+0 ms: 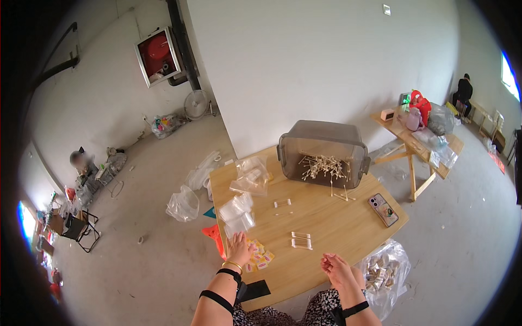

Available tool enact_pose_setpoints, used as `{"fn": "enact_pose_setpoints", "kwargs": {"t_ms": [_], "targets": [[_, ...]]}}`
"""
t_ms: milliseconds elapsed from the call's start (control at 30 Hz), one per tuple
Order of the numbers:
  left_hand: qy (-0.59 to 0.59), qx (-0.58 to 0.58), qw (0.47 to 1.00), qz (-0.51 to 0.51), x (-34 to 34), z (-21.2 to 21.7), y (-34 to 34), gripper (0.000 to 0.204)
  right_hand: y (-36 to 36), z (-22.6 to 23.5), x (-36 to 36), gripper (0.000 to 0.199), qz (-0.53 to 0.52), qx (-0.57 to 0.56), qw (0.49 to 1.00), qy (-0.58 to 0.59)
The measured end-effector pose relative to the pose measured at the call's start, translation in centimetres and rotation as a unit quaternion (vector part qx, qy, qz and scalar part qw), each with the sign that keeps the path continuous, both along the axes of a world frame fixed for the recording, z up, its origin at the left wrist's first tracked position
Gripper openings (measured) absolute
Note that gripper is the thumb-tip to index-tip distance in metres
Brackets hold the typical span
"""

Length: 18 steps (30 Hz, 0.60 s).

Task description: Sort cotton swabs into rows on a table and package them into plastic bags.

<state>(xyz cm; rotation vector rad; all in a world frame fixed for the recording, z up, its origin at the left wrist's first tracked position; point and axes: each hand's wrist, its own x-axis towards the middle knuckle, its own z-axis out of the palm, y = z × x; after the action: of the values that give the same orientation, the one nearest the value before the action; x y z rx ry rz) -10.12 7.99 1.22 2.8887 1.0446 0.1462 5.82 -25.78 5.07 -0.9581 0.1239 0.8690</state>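
At the table's near left, my left hand (239, 249) lies palm down with its fingers spread, its edge over small yellow-and-white paper cards (263, 257). My right hand (336, 268) hovers at the near edge, fingers curled in, and nothing shows in them. Between the hands, farther in, cotton swabs (302, 240) lie side by side in two small groups. A few more swabs (283, 204) rest beyond these. Farther back, a grey translucent bin (323, 130) lies on its side, its opening toward me, with a heap of loose swabs (325, 167) inside and some spilling out.
Clear plastic bags (237, 213) cover the table's left side. A phone (384, 210) lies at the right edge. Beside my right forearm hangs a clear bag of small packs (382, 271). A second wooden table (399, 133) holds bags, and two other people sit far off.
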Motion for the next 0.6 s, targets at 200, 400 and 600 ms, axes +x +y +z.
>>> {"fn": "enact_pose_setpoints", "kwargs": {"t_ms": [200, 400, 600], "targets": [[-0.055, 0.009, 0.993, -0.107, -0.1, 3.4, -2.7, 0.06, -0.1, 0.8, -0.2, 0.016, -0.004, 0.007, 0.999, -0.032], [-0.028, -0.03, 0.998, -0.042, -2.1, 2.4, -2.1, 0.054, 0.8, 1.3, -2.2, 0.018, 0.033, -0.009, 0.999, -0.027], [0.001, -0.045, 0.999, -0.026, -1.0, 0.6, -0.1, 0.056, 0.4, 0.2, -2.1, 0.016, 0.034, -0.016, 0.999, -0.002]]}}
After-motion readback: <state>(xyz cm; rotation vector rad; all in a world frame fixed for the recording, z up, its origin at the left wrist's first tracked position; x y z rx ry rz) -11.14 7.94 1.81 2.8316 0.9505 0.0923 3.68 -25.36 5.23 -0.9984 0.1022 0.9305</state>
